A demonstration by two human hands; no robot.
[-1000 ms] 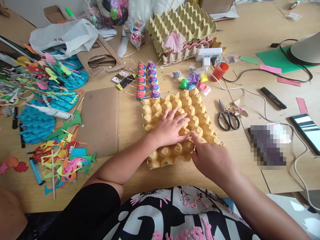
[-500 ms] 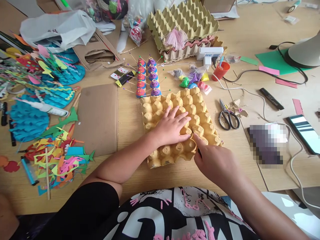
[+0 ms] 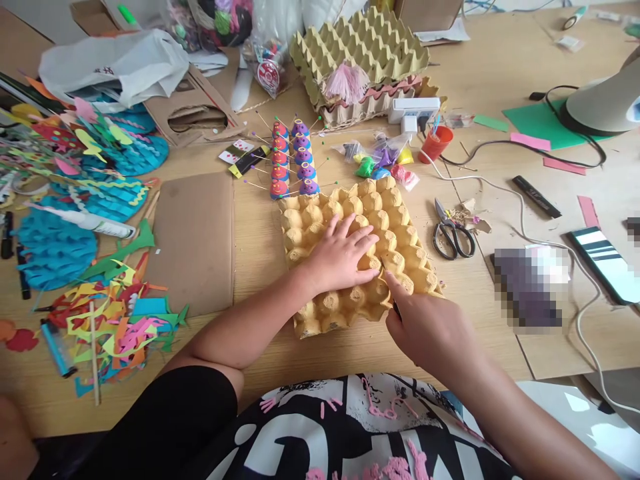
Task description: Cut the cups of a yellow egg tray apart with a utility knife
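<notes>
At left on the desk (image 3: 260, 353), coloured paper scraps (image 3: 125, 320), then a flat cardboard sheet (image 3: 193, 243). At centre, near side, a yellow egg tray (image 3: 305, 217), with red and purple figures (image 3: 280, 160) just beyond. Upon it, left hand (image 3: 340, 260) open, fingers spread, pressing down; to the right, right hand (image 3: 430, 327) clenched around a dark tool (image 3: 397, 309), mostly hidden. Farther right, black-handled scissors (image 3: 453, 240), apart from both hands.

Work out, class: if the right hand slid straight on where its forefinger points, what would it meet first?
Probably the raised cups of the yellow egg tray, then the left hand spread on it. The right hand's height above the cups is hard to judge.
</notes>
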